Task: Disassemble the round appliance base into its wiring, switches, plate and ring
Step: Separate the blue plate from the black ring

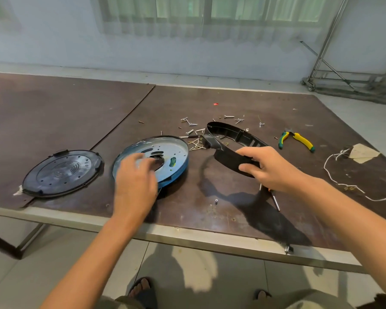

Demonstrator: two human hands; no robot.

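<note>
Head view, from the left of the frame: a black round cover (61, 172) lies flat on the brown table (54, 108), with raised concentric arcs at its middle and small moulded marks beside them that are too small to read.

Just right of it sits the metal plate (167, 148), round with a blue rim. It is tilted, its face turned up and toward the left of the frame, and its blue wall shows along the right and lower edge. A dark cut-out opens at its centre, with a green smear to the right of that. The left hand (135, 181) lies over the plate's near left part, its fingers (143, 158) reaching to the cut-out. They are motion-blurred, so whether they grip the plate cannot be told.

Behind the plate, loose screws (192, 128) and thin brass-coloured bits are scattered at centre frame.

The black ring (230, 134) is held off the table, its shadow below it. Its long axis runs from the screws at upper left down to the right hand (270, 168), and its hollow faces up. That hand grips the ring's near band, thumb on the outer face and fingers curled over the top edge. A screwdriver shaft (276, 202) pokes out beneath the wrist.

Farther right lie green-and-yellow pliers (299, 141), jaws pointing to the upper left, then a loose white wire (334, 177) and a pale scrap (363, 152).
</note>
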